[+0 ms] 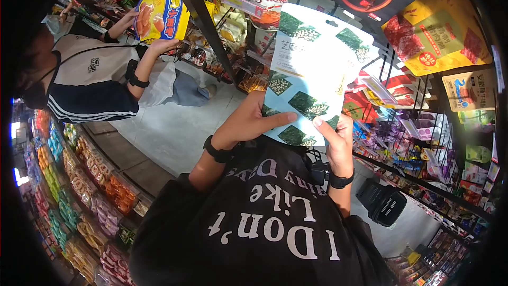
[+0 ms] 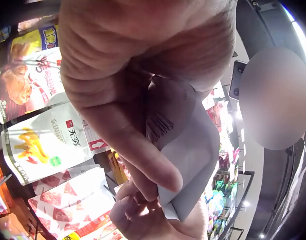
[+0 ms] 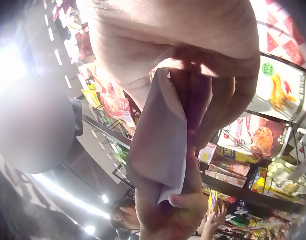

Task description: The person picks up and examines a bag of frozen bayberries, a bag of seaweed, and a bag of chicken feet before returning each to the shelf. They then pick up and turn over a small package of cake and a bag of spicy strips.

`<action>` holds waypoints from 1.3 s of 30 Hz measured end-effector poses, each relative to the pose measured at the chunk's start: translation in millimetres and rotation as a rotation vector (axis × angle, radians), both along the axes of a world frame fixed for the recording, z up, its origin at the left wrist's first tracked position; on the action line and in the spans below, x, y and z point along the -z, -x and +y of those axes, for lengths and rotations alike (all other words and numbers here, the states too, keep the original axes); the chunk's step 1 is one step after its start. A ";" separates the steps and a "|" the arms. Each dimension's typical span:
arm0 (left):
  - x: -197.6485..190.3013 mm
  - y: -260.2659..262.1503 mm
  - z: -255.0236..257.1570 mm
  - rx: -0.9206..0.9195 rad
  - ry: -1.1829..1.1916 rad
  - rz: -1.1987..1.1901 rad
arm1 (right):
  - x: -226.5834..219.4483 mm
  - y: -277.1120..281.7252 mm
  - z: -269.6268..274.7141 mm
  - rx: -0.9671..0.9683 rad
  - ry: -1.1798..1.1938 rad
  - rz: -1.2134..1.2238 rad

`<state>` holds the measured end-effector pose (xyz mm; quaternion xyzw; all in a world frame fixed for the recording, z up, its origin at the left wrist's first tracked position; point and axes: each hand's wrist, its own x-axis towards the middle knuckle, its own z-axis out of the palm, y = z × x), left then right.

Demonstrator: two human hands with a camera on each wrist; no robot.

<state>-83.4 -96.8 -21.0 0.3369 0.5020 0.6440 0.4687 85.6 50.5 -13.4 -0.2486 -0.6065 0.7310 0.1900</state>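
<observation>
A light-blue and white snack pouch [image 1: 312, 74] with dark green seaweed pictures is held upright before the body in the head view. My left hand [image 1: 252, 119] grips its lower left edge, thumb across the front. On the lower right edge my right hand [image 1: 338, 140] pinches it, thumb on the front. The left wrist view has the pouch's pale underside [image 2: 188, 145] with a barcode, and the left hand's [image 2: 128, 85] fingers curled behind it. In the right wrist view, the right hand [image 3: 193, 55] curls round the pouch [image 3: 158, 145].
Racks of hanging snack bags [image 1: 434, 34] stand ahead and to the right. Another person [image 1: 95, 77] at the left holds a yellow and blue bag [image 1: 161, 15]. Bins of wrapped snacks [image 1: 90, 180] line the lower left, beside the tiled floor [image 1: 159, 132].
</observation>
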 end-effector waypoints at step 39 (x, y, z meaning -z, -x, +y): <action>1.8 2.7 -5.3 -0.054 0.072 -0.064 | 14.6 8.3 -7.0 0.007 0.032 0.007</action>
